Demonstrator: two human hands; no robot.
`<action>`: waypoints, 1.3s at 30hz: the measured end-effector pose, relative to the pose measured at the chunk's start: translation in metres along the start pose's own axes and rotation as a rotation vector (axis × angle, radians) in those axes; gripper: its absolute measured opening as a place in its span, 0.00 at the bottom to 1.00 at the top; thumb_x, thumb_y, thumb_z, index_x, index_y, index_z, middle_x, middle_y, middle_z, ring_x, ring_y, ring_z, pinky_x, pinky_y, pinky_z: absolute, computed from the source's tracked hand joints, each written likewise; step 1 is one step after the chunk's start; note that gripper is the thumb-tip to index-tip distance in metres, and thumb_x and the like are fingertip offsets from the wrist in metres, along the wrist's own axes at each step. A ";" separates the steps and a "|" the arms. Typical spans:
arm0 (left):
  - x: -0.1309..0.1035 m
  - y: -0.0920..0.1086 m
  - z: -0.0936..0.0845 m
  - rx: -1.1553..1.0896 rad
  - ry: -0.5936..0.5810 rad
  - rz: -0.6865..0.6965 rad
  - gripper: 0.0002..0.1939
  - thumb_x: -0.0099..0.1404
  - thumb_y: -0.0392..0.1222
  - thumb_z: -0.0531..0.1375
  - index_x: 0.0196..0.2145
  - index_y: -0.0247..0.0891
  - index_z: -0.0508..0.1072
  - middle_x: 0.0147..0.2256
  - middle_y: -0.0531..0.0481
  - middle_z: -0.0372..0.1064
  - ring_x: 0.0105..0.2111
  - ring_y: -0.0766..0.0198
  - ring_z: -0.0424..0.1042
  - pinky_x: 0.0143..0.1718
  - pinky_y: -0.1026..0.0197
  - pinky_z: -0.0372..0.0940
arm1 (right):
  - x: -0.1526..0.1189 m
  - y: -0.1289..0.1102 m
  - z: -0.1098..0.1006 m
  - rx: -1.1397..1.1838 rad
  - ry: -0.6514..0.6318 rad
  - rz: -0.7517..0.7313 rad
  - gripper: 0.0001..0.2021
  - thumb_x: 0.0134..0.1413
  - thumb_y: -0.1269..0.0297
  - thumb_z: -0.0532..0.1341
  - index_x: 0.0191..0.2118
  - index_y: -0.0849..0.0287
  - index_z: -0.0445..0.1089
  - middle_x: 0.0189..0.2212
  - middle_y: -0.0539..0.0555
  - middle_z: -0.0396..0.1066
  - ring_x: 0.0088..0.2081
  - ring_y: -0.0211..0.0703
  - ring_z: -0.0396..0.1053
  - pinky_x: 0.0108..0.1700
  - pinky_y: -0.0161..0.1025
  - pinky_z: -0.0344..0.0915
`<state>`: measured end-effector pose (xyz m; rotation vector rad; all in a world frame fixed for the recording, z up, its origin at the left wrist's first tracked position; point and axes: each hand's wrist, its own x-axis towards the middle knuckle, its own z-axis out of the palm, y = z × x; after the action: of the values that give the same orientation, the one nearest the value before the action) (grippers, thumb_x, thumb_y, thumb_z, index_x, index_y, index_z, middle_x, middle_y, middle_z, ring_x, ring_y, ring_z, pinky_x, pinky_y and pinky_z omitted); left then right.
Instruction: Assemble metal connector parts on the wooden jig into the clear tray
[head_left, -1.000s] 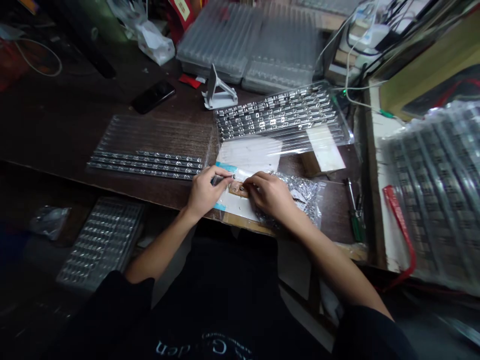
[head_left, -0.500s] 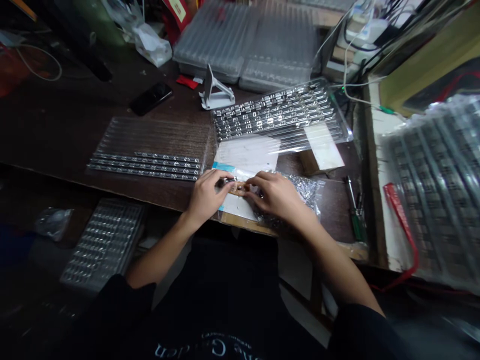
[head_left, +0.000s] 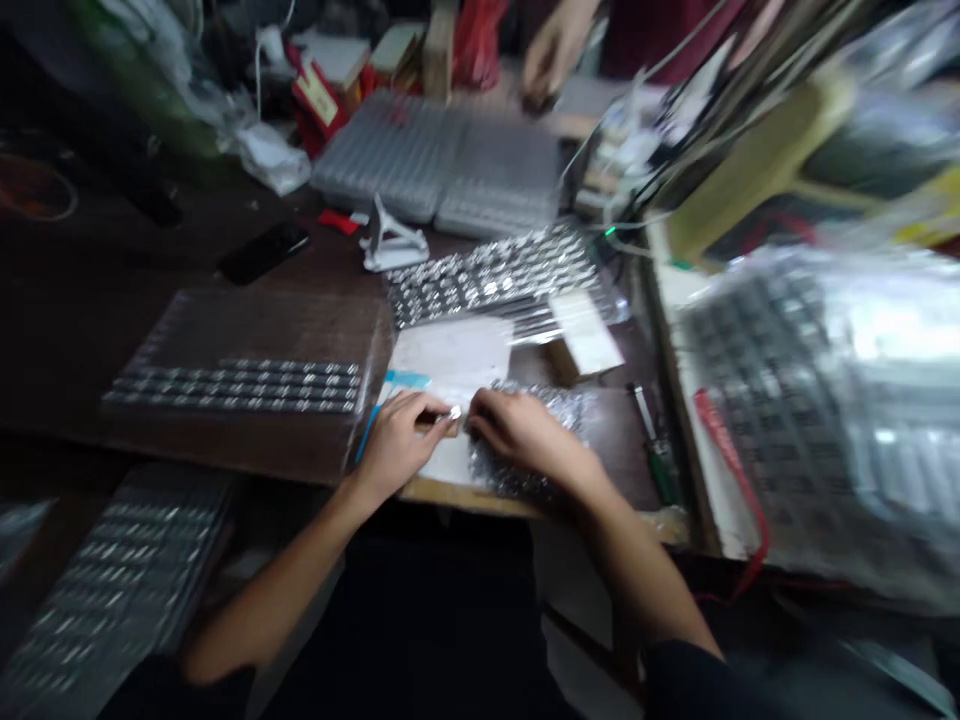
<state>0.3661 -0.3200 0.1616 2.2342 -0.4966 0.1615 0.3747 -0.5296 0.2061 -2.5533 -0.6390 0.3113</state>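
Observation:
Over a white sheet (head_left: 450, 350) at the table's front edge, my left hand (head_left: 401, 435) pinches a small metallic part (head_left: 454, 412), with a bit of brown block (head_left: 448, 430) beneath the fingers. Just to its right, my right hand (head_left: 521, 430) has its fingers curled together at the edge of a pile of small shiny parts (head_left: 559, 405); what they hold, if anything, is too blurred to make out. A clear tray (head_left: 262, 330) with several dark strips lies to the left. Behind the sheet is another tray (head_left: 487, 275) full of shiny parts.
A white-topped block (head_left: 589, 330) and a green-handled screwdriver (head_left: 660, 470) are at the right. A phone (head_left: 264, 252), a white stand (head_left: 390, 240) and stacked clear trays (head_left: 390, 150) stand farther back. Another person's hand (head_left: 555, 60) is at the far side.
The view has tilted up and shifted right, bringing another person's hand into sight. My hands have moved apart; my right hand has left the brown block.

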 end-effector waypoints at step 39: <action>0.026 -0.081 -0.103 0.164 -0.014 -0.089 0.10 0.67 0.45 0.58 0.40 0.39 0.77 0.40 0.47 0.79 0.41 0.56 0.77 0.47 0.56 0.68 | 0.019 -0.006 0.031 0.180 0.206 -0.149 0.10 0.63 0.73 0.58 0.42 0.60 0.77 0.39 0.59 0.78 0.40 0.47 0.76 0.44 0.40 0.70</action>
<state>0.4277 -0.2021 0.1792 2.4143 -0.4032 0.1446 0.3785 -0.5035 0.1801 -2.3132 -0.6851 0.0500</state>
